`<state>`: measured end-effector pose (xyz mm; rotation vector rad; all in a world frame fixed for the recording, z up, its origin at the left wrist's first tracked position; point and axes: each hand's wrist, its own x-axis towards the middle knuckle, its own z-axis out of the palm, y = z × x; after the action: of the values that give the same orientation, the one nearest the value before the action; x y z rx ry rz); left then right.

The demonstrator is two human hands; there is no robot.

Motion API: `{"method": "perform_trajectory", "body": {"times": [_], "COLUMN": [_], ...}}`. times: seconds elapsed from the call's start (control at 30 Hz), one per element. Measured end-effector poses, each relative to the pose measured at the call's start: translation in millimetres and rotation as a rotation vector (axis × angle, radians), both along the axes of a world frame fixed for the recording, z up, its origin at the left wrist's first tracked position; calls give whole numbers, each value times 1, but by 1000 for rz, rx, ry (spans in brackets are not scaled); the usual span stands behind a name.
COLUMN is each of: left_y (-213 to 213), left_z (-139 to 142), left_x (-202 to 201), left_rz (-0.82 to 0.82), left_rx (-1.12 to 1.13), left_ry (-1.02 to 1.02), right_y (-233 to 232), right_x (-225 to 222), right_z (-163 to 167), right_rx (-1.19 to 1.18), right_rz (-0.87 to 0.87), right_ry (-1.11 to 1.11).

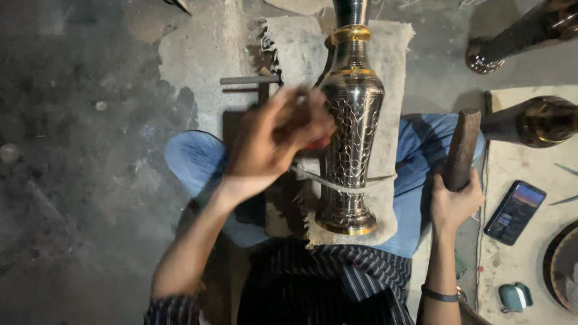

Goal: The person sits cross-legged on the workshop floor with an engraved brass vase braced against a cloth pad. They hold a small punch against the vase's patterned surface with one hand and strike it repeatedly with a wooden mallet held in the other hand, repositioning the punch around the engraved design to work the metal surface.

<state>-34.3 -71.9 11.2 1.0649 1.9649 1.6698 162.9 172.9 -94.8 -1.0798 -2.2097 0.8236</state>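
Head view: our left hand (pixel 274 141), blurred, is clenched over a small tool beside the engraved brass vase (pixel 351 129) lying on a padded block (pixel 391 72) across our lap; our right hand (pixel 453 201) grasps a wooden mallet (pixel 462 147) above the concrete floor (pixel 84 150).

The left hand (pixel 274 141) is motion-blurred, and the vase (pixel 351 129) runs off the top edge.

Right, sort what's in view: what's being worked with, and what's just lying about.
In use:
left hand
right hand
engraved metal vase
wooden mallet
cord
cloth pad

Lying about:
phone
two dark vases
small teal case
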Motion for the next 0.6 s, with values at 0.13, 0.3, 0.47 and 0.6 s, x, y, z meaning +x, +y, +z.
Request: {"method": "perform_trajectory", "body": {"times": [0.13,0.3,0.47,0.6], "left_y": [41,99,115,129], "left_z": [5,-2,-2,0], "left_x": [-18,-35,-32,-23], "left_rz": [-296,-563,-803,-925], "left_rx": [145,-35,-108,-323], "left_ry": [79,384,307,65], "right_y": [-1,0,-3,-11], "right_x": [-3,-1,5,11], "right_z": [2,8,11,6], "right_rx": [23,-91,-42,-34], "right_rz": [27,8,80,111], "right_ry": [-21,-91,-184,-133]}}
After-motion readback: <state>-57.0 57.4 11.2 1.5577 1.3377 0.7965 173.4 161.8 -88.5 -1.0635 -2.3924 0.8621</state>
